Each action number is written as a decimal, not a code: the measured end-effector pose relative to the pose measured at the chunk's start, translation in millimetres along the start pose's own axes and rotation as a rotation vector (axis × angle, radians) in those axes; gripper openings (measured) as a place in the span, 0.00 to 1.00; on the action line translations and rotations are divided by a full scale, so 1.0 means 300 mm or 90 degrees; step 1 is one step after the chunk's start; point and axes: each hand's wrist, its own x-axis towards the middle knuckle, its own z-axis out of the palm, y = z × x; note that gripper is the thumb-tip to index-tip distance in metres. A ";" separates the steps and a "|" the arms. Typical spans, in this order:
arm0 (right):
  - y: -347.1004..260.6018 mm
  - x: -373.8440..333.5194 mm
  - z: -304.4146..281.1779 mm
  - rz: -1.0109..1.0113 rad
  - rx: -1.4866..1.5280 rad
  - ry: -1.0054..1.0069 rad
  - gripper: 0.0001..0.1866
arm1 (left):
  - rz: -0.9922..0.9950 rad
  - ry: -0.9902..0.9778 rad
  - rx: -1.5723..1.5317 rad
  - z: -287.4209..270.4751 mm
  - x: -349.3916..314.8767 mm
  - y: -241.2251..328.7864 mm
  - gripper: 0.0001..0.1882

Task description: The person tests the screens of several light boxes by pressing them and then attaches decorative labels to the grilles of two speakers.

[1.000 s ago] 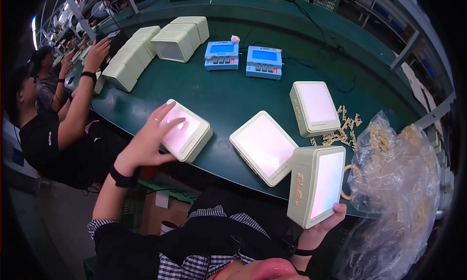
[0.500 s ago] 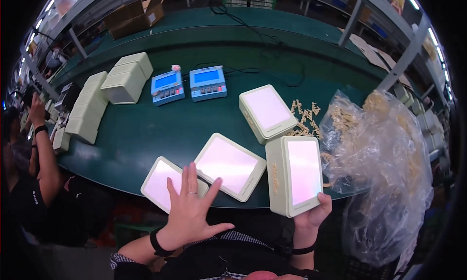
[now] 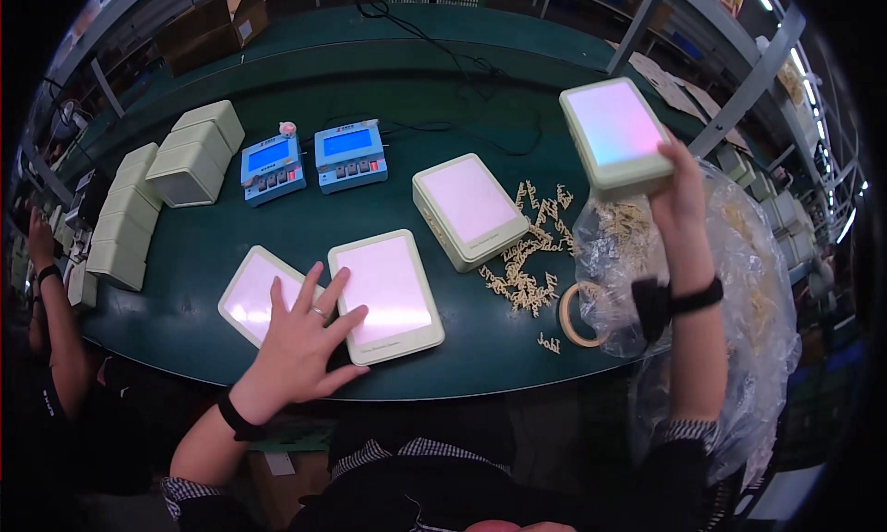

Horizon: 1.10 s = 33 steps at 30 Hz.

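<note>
Raised over the right side of the table is a cream box with a rounded frame and a glossy pink-to-blue front panel. My right hand grips it at its lower right corner. My left hand is open, fingers spread, over two flat cream-framed panels. Its fingertips lie at the edge of the upright panel and overlap the tilted panel, partly hiding it. Whether they press down, I cannot tell. Another cream box lies face up in the middle, beside a scatter of small wooden script-shaped pieces.
A tape roll lies by a large clear plastic bag holding more wooden pieces. Two blue devices with screens stand farther back with cables. Stacked cream boxes line the left. Another person's arm shows at the far left.
My right hand has lifted its cream box from the table's front edge up and to the right. My left hand stays spread over the panels, and the upright panel has turned straighter.
</note>
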 end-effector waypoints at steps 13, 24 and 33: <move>0.398 0.739 0.035 -0.170 -0.638 0.295 0.30 | -0.016 -0.024 -0.051 -0.032 0.022 -0.098 0.45; 0.553 0.916 0.008 -0.189 -0.949 0.152 0.33 | -0.048 -0.073 -0.064 -0.059 0.045 -0.098 0.45; 0.256 0.069 0.463 0.032 -0.949 -0.481 0.49 | -0.041 -0.040 -0.058 -0.056 0.019 -0.097 0.47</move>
